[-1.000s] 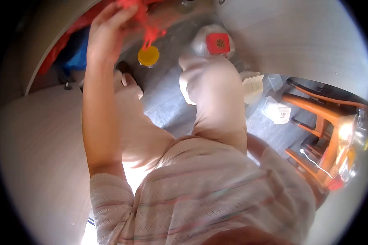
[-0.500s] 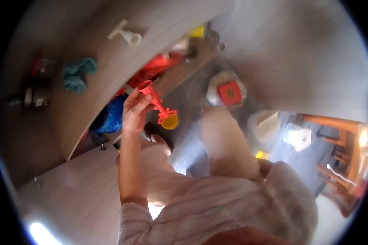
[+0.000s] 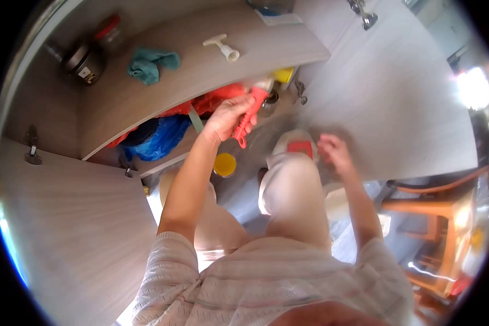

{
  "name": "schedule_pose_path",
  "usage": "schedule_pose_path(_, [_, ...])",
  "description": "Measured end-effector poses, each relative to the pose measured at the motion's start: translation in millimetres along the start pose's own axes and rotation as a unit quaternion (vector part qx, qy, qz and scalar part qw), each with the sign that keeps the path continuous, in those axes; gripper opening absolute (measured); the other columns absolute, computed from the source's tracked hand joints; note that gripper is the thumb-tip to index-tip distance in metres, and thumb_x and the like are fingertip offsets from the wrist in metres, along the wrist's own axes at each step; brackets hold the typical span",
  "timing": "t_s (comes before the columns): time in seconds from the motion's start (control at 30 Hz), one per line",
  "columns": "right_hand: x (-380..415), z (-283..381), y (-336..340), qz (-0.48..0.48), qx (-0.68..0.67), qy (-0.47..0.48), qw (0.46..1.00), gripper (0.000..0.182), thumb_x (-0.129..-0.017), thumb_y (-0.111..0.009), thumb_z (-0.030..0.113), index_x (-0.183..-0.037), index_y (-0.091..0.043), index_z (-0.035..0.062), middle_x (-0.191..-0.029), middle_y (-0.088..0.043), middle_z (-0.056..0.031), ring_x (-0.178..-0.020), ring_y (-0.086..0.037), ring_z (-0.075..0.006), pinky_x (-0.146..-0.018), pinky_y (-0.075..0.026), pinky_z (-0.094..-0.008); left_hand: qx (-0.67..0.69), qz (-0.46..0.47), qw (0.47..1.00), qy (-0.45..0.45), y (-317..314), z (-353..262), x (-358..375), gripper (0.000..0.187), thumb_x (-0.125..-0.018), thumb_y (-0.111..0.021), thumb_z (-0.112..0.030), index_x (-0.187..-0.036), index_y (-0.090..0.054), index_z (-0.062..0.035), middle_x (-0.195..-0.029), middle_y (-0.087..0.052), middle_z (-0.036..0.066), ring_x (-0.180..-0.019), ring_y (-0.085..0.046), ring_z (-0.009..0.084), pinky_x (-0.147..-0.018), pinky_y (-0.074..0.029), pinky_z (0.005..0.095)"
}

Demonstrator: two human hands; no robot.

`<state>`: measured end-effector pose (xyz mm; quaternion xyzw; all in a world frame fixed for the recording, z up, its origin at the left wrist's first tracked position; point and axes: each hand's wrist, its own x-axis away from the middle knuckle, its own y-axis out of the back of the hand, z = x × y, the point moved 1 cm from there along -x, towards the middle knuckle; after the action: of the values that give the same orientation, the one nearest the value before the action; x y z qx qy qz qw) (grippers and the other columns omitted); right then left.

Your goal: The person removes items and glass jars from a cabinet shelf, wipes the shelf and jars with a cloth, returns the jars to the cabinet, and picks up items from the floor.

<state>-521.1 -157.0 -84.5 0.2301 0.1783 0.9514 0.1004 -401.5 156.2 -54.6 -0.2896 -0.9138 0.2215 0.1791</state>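
My left hand (image 3: 231, 115) is closed around a red plastic tool (image 3: 255, 99), wider at its upper end and tapering to a small loop at the bottom. It holds the tool at a slant in front of the lower cupboard compartment. My right hand (image 3: 335, 152) is in the air by the right knee, its fingers smeared by motion. Beside it is a red square-topped item (image 3: 300, 148), partly hidden behind the knee. Below the tool, a round yellow thing (image 3: 224, 164) is near the floor. Red and blue plastic bags (image 3: 165, 137) fill the compartment behind the left hand.
On the cupboard shelf (image 3: 195, 70) are a teal cloth (image 3: 149, 64), a white T-handled piece (image 3: 223, 48), a dark-lidded jar (image 3: 84, 64) and a red-lidded jar (image 3: 110, 30). Cupboard doors (image 3: 73, 217) stand open on both sides. A wooden chair (image 3: 445, 209) is at the right.
The red tool has turned in my left hand, its hollow mouth and looped end no longer facing me. My right hand has come into view. The camera view has shifted, showing more of the cupboard.
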Motion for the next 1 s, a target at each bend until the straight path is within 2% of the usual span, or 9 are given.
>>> schedule_pose_path(0.13, [-4, 150, -40, 0.193, 0.068, 0.245, 0.948, 0.046, -0.084, -0.062, 0.012, -0.128, -0.046, 0.009, -0.108, -0.06, -0.0046, -0.082, -0.058, -0.0105, -0.071, -0.049, -0.0255, -0.053, 0.067, 0.995, 0.051, 1, -9, -7, 0.029, -0.087, -0.061, -0.031, -0.101, -0.057, -0.0056, -0.066, -0.061, 0.008, -0.047, -0.057, 0.0149, -0.043, -0.046, 0.0249])
schedule_pose_path(0.2, [-21, 175, -70, 0.304, 0.128, 0.277, 0.903, 0.047, -0.081, -0.065, 0.005, -0.124, -0.048, 0.0053, -0.104, -0.06, -0.0049, -0.084, -0.057, -0.0106, -0.075, -0.049, -0.0268, -0.065, 0.111, 0.99, 0.05, 6, -14, -14, 0.029, -0.087, -0.061, -0.032, -0.1, -0.057, -0.0056, -0.066, -0.062, 0.008, -0.047, -0.058, 0.0151, -0.043, -0.046, 0.0246])
schedule_pose_path(0.27, [-52, 184, -82, 0.283, 0.2, 0.377, 0.859, 0.038, -0.079, -0.068, 0.009, -0.114, -0.055, 0.0086, -0.09, -0.064, -0.003, -0.073, -0.058, -0.0096, -0.067, -0.048, -0.0253, -0.055, 0.121, 0.99, 0.047, 13, -21, -18, 0.027, -0.088, -0.06, -0.03, -0.099, -0.058, -0.0057, -0.066, -0.062, 0.009, -0.047, -0.058, 0.0153, -0.042, -0.045, 0.0237])
schedule_pose_path(0.4, [-78, 228, -75, 0.366, 0.11, 0.233, 0.894, 0.032, -0.082, -0.066, 0.013, -0.11, -0.056, 0.0057, -0.087, -0.064, -0.0067, -0.074, -0.061, -0.0136, -0.065, -0.05, -0.0263, 0.008, 0.046, 0.997, -0.06, 34, -31, -27, 0.039, -0.09, -0.054, -0.038, -0.108, -0.057, -0.0037, -0.083, -0.065, 0.01, -0.07, -0.065, 0.0189, -0.062, -0.052, 0.0301])
schedule_pose_path(0.47, [-95, 270, -53, 0.296, 0.16, 0.205, 0.919, 0.03, -0.084, -0.064, 0.016, -0.111, -0.055, 0.0058, -0.089, -0.065, -0.0075, -0.074, -0.062, -0.0126, -0.063, -0.05, -0.0255, 0.024, -0.038, 0.994, -0.098, 52, -36, -29, 0.044, -0.09, -0.052, -0.042, -0.11, -0.057, -0.0034, -0.095, -0.064, 0.011, -0.086, -0.064, 0.0211, -0.071, -0.05, 0.032])
schedule_pose_path(0.67, [-201, 368, 23, 0.121, -0.172, 0.244, 0.947, 0.031, -0.087, -0.061, 0.021, -0.111, -0.055, 0.0027, -0.086, -0.063, -0.0093, -0.072, -0.062, -0.0181, -0.063, -0.052, -0.0284, 0.081, -0.071, 0.982, -0.154, 66, -42, -13, 0.034, -0.089, -0.057, -0.032, -0.107, -0.058, -0.003, -0.097, -0.063, 0.011, -0.085, -0.064, 0.02, -0.07, -0.05, 0.0293])
schedule_pose_path(0.73, [-227, 391, 26, 0.06, -0.218, 0.286, 0.931, 0.03, -0.084, -0.065, 0.022, -0.105, -0.056, 0.0031, -0.084, -0.063, -0.009, -0.07, -0.063, -0.0186, -0.06, -0.051, -0.0279, -0.021, -0.175, 0.958, -0.225, 69, -48, -12, 0.03, -0.089, -0.057, -0.027, -0.106, -0.058, -0.0023, -0.097, -0.063, 0.011, -0.086, -0.063, 0.0187, -0.071, -0.05, 0.0282])
schedule_pose_path(0.87, [-273, 414, 30, -0.034, -0.243, 0.342, 0.907, 0.029, -0.081, -0.069, 0.021, -0.1, -0.057, 0.0035, -0.08, -0.063, -0.0087, -0.064, -0.064, -0.0202, -0.053, -0.05, -0.0278, -0.205, -0.318, 0.882, -0.28, 79, -78, -29, 0.028, -0.088, -0.058, -0.025, -0.106, -0.06, -0.0041, -0.102, -0.062, 0.011, -0.092, -0.061, 0.022, -0.074, -0.049, 0.0307])
schedule_pose_path(1.0, [-302, 441, 36, -0.156, -0.149, 0.32, 0.922, 0.034, -0.079, -0.071, 0.024, -0.104, -0.054, 0.0077, -0.08, -0.064, -0.0067, -0.06, -0.064, -0.0193, -0.049, -0.05, -0.0265, -0.544, -0.42, 0.669, -0.282, 103, -110, -70, 0.031, -0.083, -0.06, -0.022, -0.111, -0.059, -0.0099, -0.113, -0.057, 0.01, -0.105, -0.054, 0.0285, -0.085, -0.044, 0.0392])
